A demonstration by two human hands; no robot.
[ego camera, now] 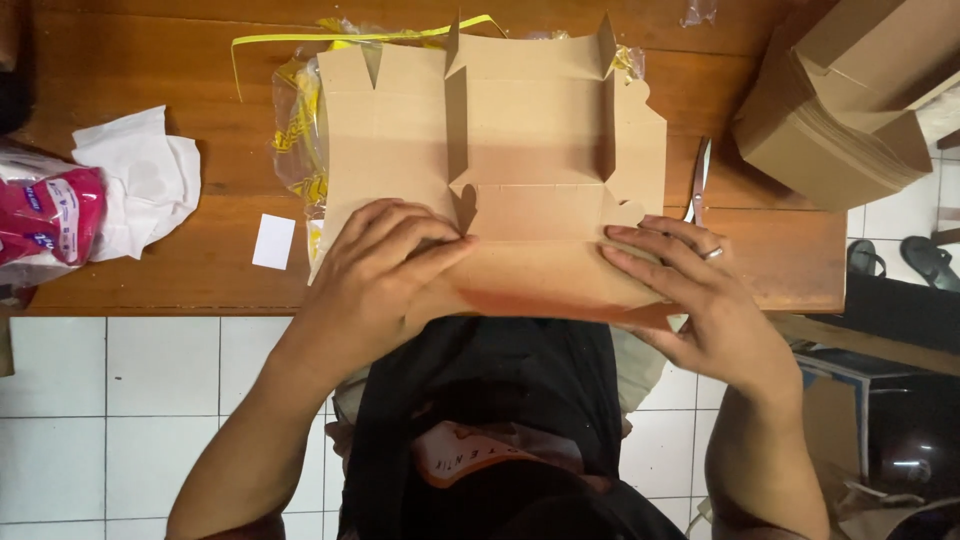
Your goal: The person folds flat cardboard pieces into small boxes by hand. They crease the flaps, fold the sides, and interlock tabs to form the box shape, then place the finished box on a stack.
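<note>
Pressing flat, the left hand [385, 262] and right hand [690, 290] lay apart and open on the near flap of the cardboard [500, 150], holding it down on the table [130, 70].

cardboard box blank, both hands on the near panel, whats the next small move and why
Probably fold the near panel up along its crease. Both the left hand and right hand press flat on the near edge of the cardboard box blank, whose side flaps already stand up while this panel lies flat on the wooden table.
</note>
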